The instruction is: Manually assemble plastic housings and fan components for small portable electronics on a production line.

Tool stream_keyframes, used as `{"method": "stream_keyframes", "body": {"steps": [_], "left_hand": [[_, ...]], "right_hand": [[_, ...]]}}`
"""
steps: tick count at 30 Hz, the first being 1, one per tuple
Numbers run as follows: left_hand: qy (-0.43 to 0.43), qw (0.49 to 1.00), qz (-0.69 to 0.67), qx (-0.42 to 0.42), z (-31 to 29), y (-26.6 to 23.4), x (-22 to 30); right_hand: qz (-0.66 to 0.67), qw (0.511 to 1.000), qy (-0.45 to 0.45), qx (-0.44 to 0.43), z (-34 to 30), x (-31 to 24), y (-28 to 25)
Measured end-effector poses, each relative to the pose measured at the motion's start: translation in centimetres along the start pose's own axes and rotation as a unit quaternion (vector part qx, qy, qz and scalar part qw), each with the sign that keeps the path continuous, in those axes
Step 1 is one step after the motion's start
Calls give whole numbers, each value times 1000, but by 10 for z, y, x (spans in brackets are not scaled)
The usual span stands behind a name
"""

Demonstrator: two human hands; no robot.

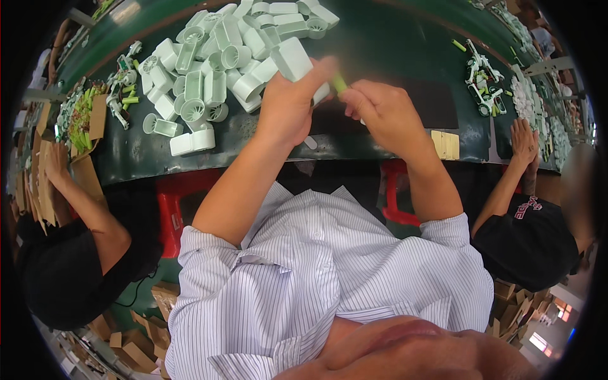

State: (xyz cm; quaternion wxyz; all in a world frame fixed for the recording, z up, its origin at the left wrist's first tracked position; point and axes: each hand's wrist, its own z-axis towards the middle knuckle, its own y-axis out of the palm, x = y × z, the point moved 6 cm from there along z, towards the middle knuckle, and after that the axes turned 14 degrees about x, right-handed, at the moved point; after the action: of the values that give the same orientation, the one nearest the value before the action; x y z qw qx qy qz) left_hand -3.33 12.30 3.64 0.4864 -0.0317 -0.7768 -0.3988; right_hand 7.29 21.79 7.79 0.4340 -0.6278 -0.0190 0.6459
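My left hand [285, 104] is closed round a pale mint-green plastic housing [293, 58], raised above the dark green table. In my right hand [387, 115], thumb and fingers pinch a small lime-green cylinder [339, 82] that looks like a battery cell. Its upper end is close to the fingertips of my left hand; blur hides whether it touches the housing. Beyond and left of my left hand spreads a heap of similar mint-green housings [215, 87], boxy with round ribbed ends.
A dark flat mat [430, 101] lies right of my right hand, with a pale yellow block [445, 145] at the table edge. White-and-green assemblies [484, 82] lie farther right. At left, a carton [97, 117] holds lime-green wired pieces. Co-workers' arms [95, 215] flank me.
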Motion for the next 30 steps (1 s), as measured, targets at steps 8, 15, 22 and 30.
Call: {"method": "stream_keyframes", "body": {"steps": [8, 15, 22, 30], "left_hand": [[-39, 909, 414, 24, -15, -6, 13], [264, 720, 624, -150, -19, 13, 43], [202, 823, 513, -135, -19, 5, 44], [220, 920, 292, -140, -15, -3, 40]], "right_hand": [[23, 995, -84, 50, 1, -10, -47], [-228, 911, -335, -70, -4, -47, -36], [-273, 892, -332, -141, -7, -39, -26], [-41, 985, 60, -159, 15, -2, -11]]}}
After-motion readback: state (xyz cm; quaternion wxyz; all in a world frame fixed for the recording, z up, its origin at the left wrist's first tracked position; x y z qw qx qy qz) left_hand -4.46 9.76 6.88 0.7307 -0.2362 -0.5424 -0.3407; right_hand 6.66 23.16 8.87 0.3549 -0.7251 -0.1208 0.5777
